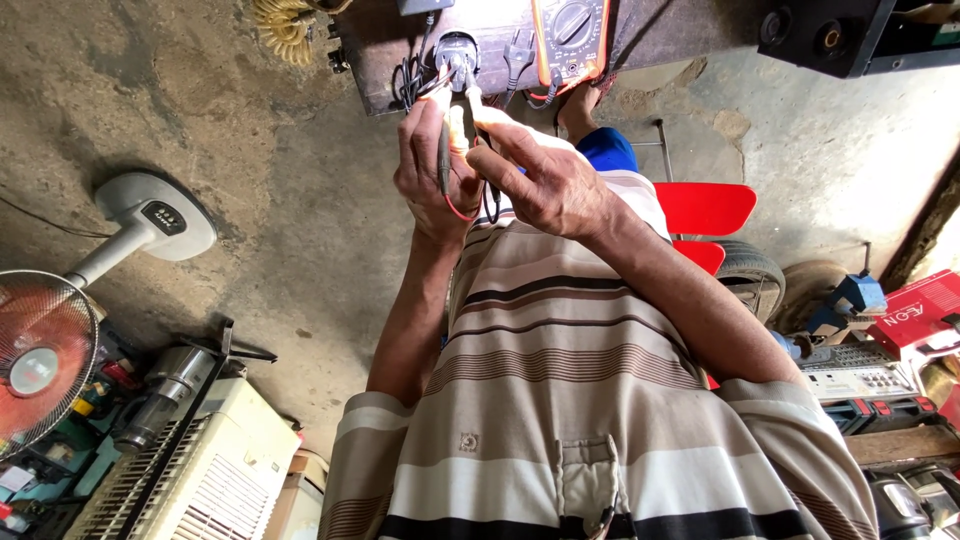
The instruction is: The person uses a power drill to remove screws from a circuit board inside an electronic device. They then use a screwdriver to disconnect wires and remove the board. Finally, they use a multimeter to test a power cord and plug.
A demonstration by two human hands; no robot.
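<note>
My left hand (432, 175) is closed around a thin black test probe (443, 155), with a red wire looping below its fingers. My right hand (545, 180) pinches a pale-tipped probe (470, 100) between thumb and forefinger. Both probe tips reach up to a small round black part (457, 50) with black wires, which sits at the edge of a dark wooden bench (370, 60). An orange multimeter (570, 35) with a round dial lies on the bench just right of that part. My striped shirt fills the lower frame.
A pedestal fan (45, 355) stands on the concrete floor at left, with a white appliance (200, 470) below it. A coiled yellow hose (285, 25) hangs top left. A red chair (705, 210), a tyre (750, 275) and cluttered equipment sit at right.
</note>
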